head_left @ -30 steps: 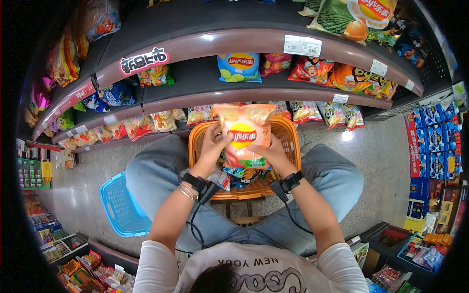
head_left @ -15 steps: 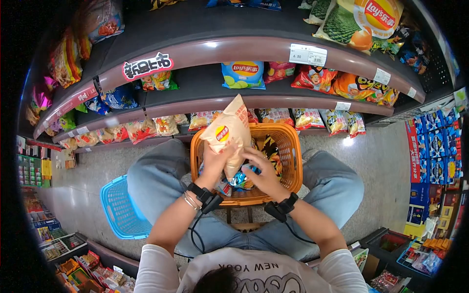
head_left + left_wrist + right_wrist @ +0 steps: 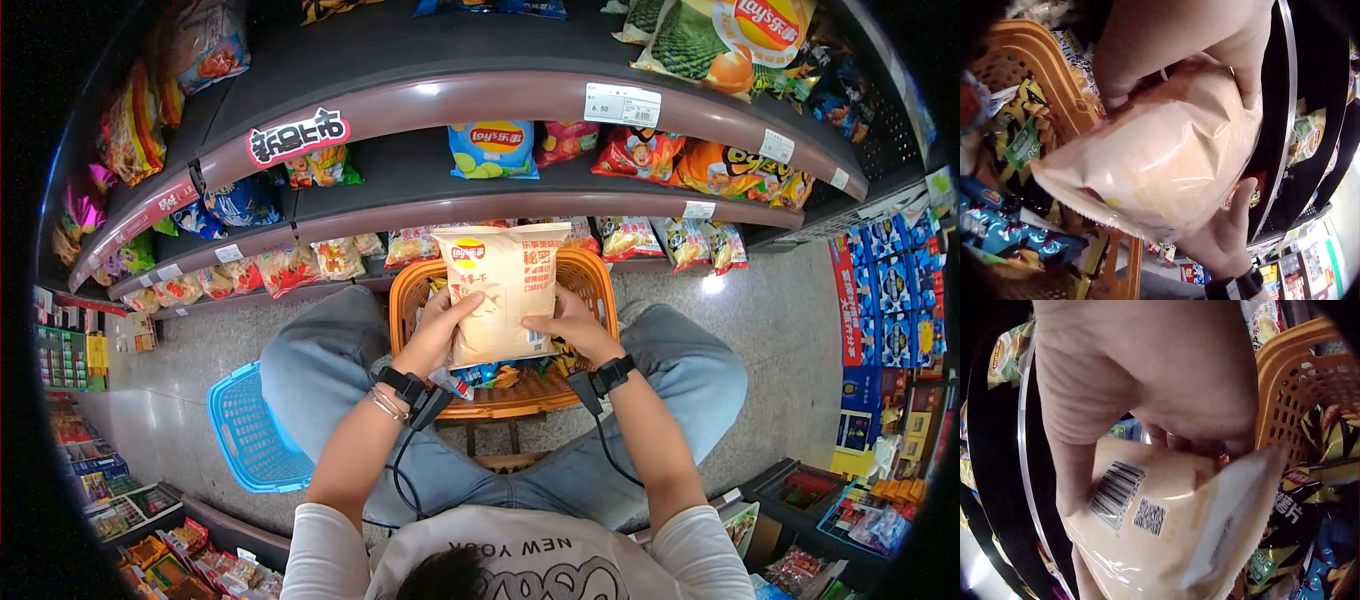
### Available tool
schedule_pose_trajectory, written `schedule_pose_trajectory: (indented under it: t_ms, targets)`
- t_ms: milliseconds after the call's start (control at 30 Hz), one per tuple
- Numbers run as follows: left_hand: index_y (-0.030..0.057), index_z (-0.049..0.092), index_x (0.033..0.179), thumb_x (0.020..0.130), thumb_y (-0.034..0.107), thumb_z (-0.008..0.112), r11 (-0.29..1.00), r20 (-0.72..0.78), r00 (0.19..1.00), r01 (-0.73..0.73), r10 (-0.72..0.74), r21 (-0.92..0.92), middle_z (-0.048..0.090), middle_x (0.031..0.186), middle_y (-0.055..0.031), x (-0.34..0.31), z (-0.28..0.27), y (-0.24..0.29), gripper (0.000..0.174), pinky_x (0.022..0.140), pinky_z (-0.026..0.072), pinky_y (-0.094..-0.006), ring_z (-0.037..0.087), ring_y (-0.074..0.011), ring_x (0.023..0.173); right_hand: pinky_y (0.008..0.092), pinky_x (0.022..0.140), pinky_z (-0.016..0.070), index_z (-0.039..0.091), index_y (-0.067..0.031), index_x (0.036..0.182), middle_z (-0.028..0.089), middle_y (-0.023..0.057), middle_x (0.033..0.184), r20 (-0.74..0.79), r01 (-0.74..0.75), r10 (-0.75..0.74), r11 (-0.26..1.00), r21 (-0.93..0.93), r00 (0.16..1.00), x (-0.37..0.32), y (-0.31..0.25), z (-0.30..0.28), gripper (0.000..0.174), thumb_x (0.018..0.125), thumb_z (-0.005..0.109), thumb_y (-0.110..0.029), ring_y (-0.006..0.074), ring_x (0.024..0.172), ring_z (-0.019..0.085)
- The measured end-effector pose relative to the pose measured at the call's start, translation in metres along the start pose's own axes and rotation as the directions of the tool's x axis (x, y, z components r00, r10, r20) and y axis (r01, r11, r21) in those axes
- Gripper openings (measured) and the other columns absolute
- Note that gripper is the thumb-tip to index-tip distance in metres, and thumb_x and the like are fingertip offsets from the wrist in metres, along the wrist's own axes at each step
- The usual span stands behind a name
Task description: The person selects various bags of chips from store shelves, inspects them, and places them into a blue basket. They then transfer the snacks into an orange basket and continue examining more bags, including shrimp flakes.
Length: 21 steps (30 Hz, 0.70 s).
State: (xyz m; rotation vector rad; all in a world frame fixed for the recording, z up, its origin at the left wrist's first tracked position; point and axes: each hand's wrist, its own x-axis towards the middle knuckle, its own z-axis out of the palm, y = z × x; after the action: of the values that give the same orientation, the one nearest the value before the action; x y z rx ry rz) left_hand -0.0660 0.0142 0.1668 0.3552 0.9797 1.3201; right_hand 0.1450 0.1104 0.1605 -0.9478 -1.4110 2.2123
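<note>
Both hands hold a pale peach Lay's chip bag (image 3: 502, 295) above an orange basket (image 3: 402, 300), its printed back facing up in the head view. The left hand (image 3: 436, 325) grips the bag's left side, thumb on top. On the right side, the right hand (image 3: 578, 328) pinches it with the thumb near the barcode. In the right wrist view the bag (image 3: 1166, 519) shows a barcode and a square code. The left wrist view has the bag (image 3: 1154, 150) between the fingers and thumb of the left hand (image 3: 1191, 37).
Inside the basket lie several snack bags, including a shiny blue one (image 3: 1022, 237). A light blue basket (image 3: 258, 428) stands on the floor at the left. Ahead are dark shelves (image 3: 400, 160) with chip bags, one of them a blue Lay's bag (image 3: 493, 150).
The peach bag has turned from its front, through a tilted side-on pose, to its back. The right hand, loose beside the bag half a second ago, now grips its right side.
</note>
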Motion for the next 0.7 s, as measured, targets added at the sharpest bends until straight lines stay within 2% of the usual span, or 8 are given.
schedule_pose_trajectory:
  t_ms: [100, 300, 400, 500, 533, 633, 667, 700]
  targets:
    - [0.0009, 0.047, 0.126, 0.092, 0.021, 0.060, 0.997, 0.022, 1.000, 0.008, -0.010, 0.076, 0.057, 0.123, -0.0102, -0.001, -0.002, 0.001, 0.042, 0.095, 0.0458, -0.0327, 0.057, -0.0177, 0.111, 0.0302, 0.094, 0.0448, 0.046, 0.0011, 0.129, 0.059, 0.0087, 0.120, -0.031, -0.022, 0.022, 1.000, -0.005, 0.999, -0.002, -0.006, 0.003, 0.068, 0.073, 0.081, -0.014, 0.0157, 0.109, 0.056]
    - [0.0012, 0.046, 0.127, 0.093, 0.023, 0.059, 0.997, 0.058, 0.998, -0.011, 0.007, 0.083, 0.057, 0.123, -0.0102, -0.001, 0.000, 0.003, 0.043, 0.096, 0.0459, -0.0330, 0.057, -0.0182, 0.111, 0.0306, 0.097, 0.0423, 0.047, -0.0021, 0.130, 0.058, 0.0072, 0.123, 0.007, 0.006, -0.006, 1.000, -0.004, 1.000, -0.005, -0.011, 0.006, 0.069, 0.070, 0.082, -0.010, 0.0161, 0.113, 0.054]
    - [0.0007, 0.046, 0.127, 0.092, 0.020, 0.061, 1.000, 0.033, 0.999, 0.004, -0.004, -0.012, 0.059, 0.118, -0.0107, 0.000, 0.005, 0.003, 0.043, 0.087, 0.0491, -0.0292, 0.059, -0.0155, 0.104, 0.0304, 0.096, 0.0434, 0.047, -0.0024, 0.129, 0.058, 0.0071, 0.122, 0.037, -0.028, 0.026, 0.999, 0.046, 0.999, -0.008, -0.020, 0.012, 0.069, 0.070, 0.081, -0.007, 0.0166, 0.112, 0.055]
    - [0.0012, 0.045, 0.126, 0.092, 0.022, 0.062, 0.992, -0.052, 0.994, -0.091, 0.096, 0.085, 0.058, 0.116, -0.0102, 0.008, 0.000, -0.005, 0.043, 0.086, 0.0480, -0.0281, 0.057, -0.0148, 0.103, 0.0338, 0.096, 0.0446, 0.044, -0.0032, 0.129, 0.059, 0.0073, 0.120, -0.010, 0.009, -0.007, 0.992, 0.128, 1.000, -0.001, -0.010, 0.016, 0.071, 0.069, 0.082, -0.008, 0.0168, 0.114, 0.053]
    - [0.0002, 0.049, 0.119, 0.091, 0.025, 0.063, 0.970, -0.169, 0.972, -0.124, 0.161, 0.208, 0.059, 0.110, -0.0083, 0.006, 0.003, -0.004, 0.040, 0.085, 0.0469, -0.0279, 0.057, -0.0139, 0.098, 0.0339, 0.095, 0.0449, 0.044, -0.0029, 0.128, 0.059, 0.0079, 0.119, -0.076, 0.071, -0.064, 0.993, 0.096, 0.995, 0.001, -0.007, 0.019, 0.070, 0.070, 0.082, -0.009, 0.0171, 0.113, 0.054]
    - [0.0004, 0.053, 0.113, 0.090, 0.027, 0.065, 0.750, -0.290, 0.858, -0.153, 0.424, 0.644, 0.059, 0.107, -0.0065, 0.007, -0.002, -0.013, 0.037, 0.083, 0.0464, -0.0284, 0.055, -0.0135, 0.094, 0.0341, 0.094, 0.0455, 0.042, -0.0019, 0.128, 0.058, 0.0098, 0.118, -0.272, 0.224, -0.237, 0.972, -0.078, 0.933, 0.004, 0.009, 0.030, 0.068, 0.072, 0.080, -0.012, 0.0184, 0.111, 0.054]
    - [0.0004, 0.056, 0.110, 0.089, 0.028, 0.066, 0.734, -0.235, 0.868, -0.194, 0.438, 0.650, 0.058, 0.105, -0.0067, 0.004, 0.001, -0.014, 0.036, 0.082, 0.0463, -0.0294, 0.054, -0.0135, 0.094, 0.0343, 0.093, 0.0455, 0.042, -0.0014, 0.128, 0.057, 0.0106, 0.118, -0.331, 0.254, -0.301, 0.951, -0.178, 0.894, 0.007, 0.021, 0.031, 0.068, 0.073, 0.079, -0.013, 0.0189, 0.111, 0.054]
    - [0.0008, 0.054, 0.115, 0.088, 0.026, 0.067, 0.752, -0.148, 0.912, -0.215, 0.383, 0.622, 0.057, 0.108, -0.0081, 0.000, 0.004, -0.014, 0.039, 0.083, 0.0457, -0.0297, 0.054, -0.0149, 0.098, 0.0344, 0.093, 0.0454, 0.041, -0.0010, 0.128, 0.056, 0.0113, 0.118, -0.382, 0.276, -0.369, 0.920, -0.279, 0.847, 0.009, 0.029, 0.034, 0.068, 0.073, 0.079, -0.014, 0.0194, 0.110, 0.054]
